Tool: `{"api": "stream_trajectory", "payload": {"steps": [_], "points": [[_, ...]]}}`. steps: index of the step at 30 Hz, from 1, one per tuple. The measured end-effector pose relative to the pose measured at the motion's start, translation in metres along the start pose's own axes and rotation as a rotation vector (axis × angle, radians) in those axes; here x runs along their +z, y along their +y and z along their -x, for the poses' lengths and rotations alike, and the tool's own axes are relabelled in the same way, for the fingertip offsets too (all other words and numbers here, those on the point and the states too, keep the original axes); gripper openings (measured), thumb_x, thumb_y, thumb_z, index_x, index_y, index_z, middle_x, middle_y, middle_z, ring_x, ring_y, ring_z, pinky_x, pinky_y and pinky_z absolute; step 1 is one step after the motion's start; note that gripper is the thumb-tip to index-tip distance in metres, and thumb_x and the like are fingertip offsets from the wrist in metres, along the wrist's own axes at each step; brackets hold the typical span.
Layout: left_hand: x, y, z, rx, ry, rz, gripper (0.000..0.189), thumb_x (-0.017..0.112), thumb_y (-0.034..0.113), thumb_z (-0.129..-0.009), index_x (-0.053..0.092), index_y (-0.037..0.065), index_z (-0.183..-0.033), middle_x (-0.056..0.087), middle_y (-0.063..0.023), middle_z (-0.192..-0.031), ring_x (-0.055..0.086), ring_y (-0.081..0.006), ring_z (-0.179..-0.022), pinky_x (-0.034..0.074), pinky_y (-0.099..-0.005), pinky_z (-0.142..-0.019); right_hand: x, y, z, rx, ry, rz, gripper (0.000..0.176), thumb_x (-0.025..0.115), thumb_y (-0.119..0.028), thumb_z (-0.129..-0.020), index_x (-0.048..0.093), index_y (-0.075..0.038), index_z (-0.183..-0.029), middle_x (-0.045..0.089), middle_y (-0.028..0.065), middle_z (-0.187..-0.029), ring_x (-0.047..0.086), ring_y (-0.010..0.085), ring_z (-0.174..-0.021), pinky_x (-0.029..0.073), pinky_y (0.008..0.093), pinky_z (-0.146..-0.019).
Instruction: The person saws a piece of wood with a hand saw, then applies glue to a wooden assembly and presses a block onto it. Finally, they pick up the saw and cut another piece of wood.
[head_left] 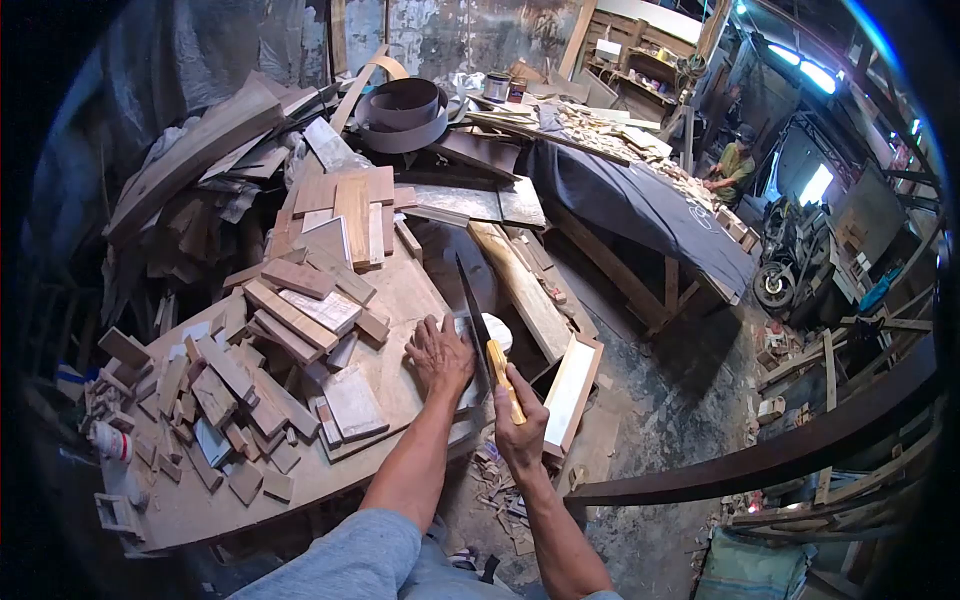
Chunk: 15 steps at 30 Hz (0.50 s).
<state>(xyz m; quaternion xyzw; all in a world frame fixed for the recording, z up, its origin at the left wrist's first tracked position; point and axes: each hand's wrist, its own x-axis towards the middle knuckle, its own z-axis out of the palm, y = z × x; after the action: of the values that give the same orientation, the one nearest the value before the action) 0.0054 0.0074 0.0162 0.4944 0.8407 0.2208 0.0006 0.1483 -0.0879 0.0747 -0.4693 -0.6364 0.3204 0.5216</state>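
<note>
My right hand point(521, 412) is wrapped around the yellow handle of a handsaw point(496, 358). The dark, narrow blade points up and away from me, beside the edge of the workbench. My left hand point(441, 357) rests palm down with its fingers apart on a flat wooden board point(405, 292), just left of the saw. Whether the saw teeth touch the board cannot be made out. A small white rounded thing point(497, 333) shows just behind the saw handle.
Piled wood offcuts point(215, 395) cover the bench's left side. Long planks point(522, 285) and a white-faced wooden piece point(570, 392) lie to the right. A dark-covered table point(640, 205) holds many small wood pieces. Farther back are a co-worker point(735, 168) and a motorcycle point(775, 280).
</note>
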Motion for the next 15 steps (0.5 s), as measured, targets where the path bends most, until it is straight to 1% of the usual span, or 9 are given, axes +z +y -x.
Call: {"api": "stream_trajectory", "payload": {"steps": [1,2,5,7,8,11,12,14,15], "points": [[0.001,0.000,0.001,0.005,0.003,-0.007,0.043,0.055,0.043,-0.099,0.063,0.014,-0.128,0.054,-0.0129,-0.129,0.047,-0.0303,-0.131,0.038,-0.0563,-0.101,0.001,-0.001,0.002,-0.004,0.004,0.012,0.042,0.063,-0.016,-0.099,0.062,0.007,-0.135,0.075,0.0234,-0.111,0.073,0.0214,-0.092,0.057,0.0328,-0.083],[0.001,0.000,0.001,0.003,-0.001,-0.007,0.043,0.055,0.043,-0.099,0.063,0.013,-0.128,0.055,-0.0128,-0.129,0.047,-0.0302,-0.131,0.038,-0.0562,-0.101,0.002,-0.001,0.005,0.008,-0.009,-0.008,0.043,0.062,-0.017,-0.099,0.062,0.006,-0.135,0.074,0.0255,-0.114,0.074,0.0251,-0.098,0.057,0.0332,-0.085],[-0.003,0.002,0.000,-0.009,-0.001,0.003,0.043,0.056,0.043,-0.099,0.063,0.013,-0.128,0.055,-0.0128,-0.129,0.048,-0.0299,-0.131,0.039,-0.0561,-0.101,0.001,0.004,0.009,-0.006,-0.024,0.021,0.044,0.062,-0.019,-0.099,0.062,0.006,-0.136,0.073,0.0273,-0.118,0.074,0.0286,-0.103,0.056,0.0335,-0.089],[-0.006,0.004,0.001,-0.022,-0.001,0.020,0.043,0.056,0.043,-0.099,0.064,0.013,-0.127,0.055,-0.0130,-0.128,0.048,-0.0299,-0.131,0.039,-0.0560,-0.102,-0.005,-0.001,0.006,0.109,-0.020,-0.022,0.044,0.061,-0.018,-0.099,0.062,0.007,-0.135,0.071,0.0289,-0.121,0.072,0.0316,-0.108,0.055,0.0346,-0.094],[-0.005,0.004,0.000,-0.020,0.007,0.014,0.043,0.056,0.043,-0.098,0.064,0.013,-0.127,0.056,-0.0131,-0.128,0.048,-0.0299,-0.131,0.039,-0.0559,-0.102,-0.007,-0.005,0.007,0.087,-0.014,-0.032,0.043,0.060,-0.017,-0.100,0.062,0.007,-0.135,0.070,0.0292,-0.122,0.071,0.0322,-0.111,0.054,0.0354,-0.096],[-0.002,0.003,0.002,-0.030,-0.003,0.010,0.042,0.057,0.043,-0.098,0.064,0.013,-0.128,0.055,-0.0134,-0.129,0.048,-0.0299,-0.133,0.038,-0.0567,-0.104,-0.025,-0.007,0.039,0.075,-0.019,-0.011,0.042,0.060,-0.017,-0.100,0.062,0.007,-0.135,0.070,0.0288,-0.123,0.070,0.0313,-0.113,0.053,0.0347,-0.096],[-0.007,0.004,0.003,-0.041,-0.026,0.018,0.042,0.057,0.042,-0.098,0.063,0.014,-0.129,0.055,-0.0134,-0.131,0.047,-0.0300,-0.134,0.037,-0.0577,-0.104,-0.039,-0.022,0.056,0.174,-0.060,-0.015,0.042,0.062,-0.014,-0.099,0.062,0.008,-0.135,0.071,0.0285,-0.121,0.070,0.0296,-0.114,0.053,0.0348,-0.096],[-0.007,0.006,0.000,-0.041,-0.046,0.027,0.045,0.057,0.043,-0.098,0.062,0.014,-0.131,0.054,-0.0135,-0.133,0.046,-0.0303,-0.135,0.035,-0.0588,-0.106,-0.064,-0.026,0.097,0.059,-0.019,0.033,0.042,0.063,-0.010,-0.097,0.062,0.008,-0.134,0.073,0.0267,-0.116,0.072,0.0265,-0.107,0.055,0.0339,-0.090],[-0.006,0.006,-0.001,-0.041,-0.050,0.022,0.045,0.057,0.044,-0.098,0.062,0.014,-0.131,0.054,-0.0133,-0.133,0.046,-0.0302,-0.135,0.035,-0.0587,-0.106,-0.081,-0.033,0.121,0.158,-0.029,0.033,0.042,0.064,-0.009,-0.096,0.062,0.008,-0.134,0.073,0.0260,-0.113,0.074,0.0254,-0.101,0.056,0.0333,-0.086]]}}
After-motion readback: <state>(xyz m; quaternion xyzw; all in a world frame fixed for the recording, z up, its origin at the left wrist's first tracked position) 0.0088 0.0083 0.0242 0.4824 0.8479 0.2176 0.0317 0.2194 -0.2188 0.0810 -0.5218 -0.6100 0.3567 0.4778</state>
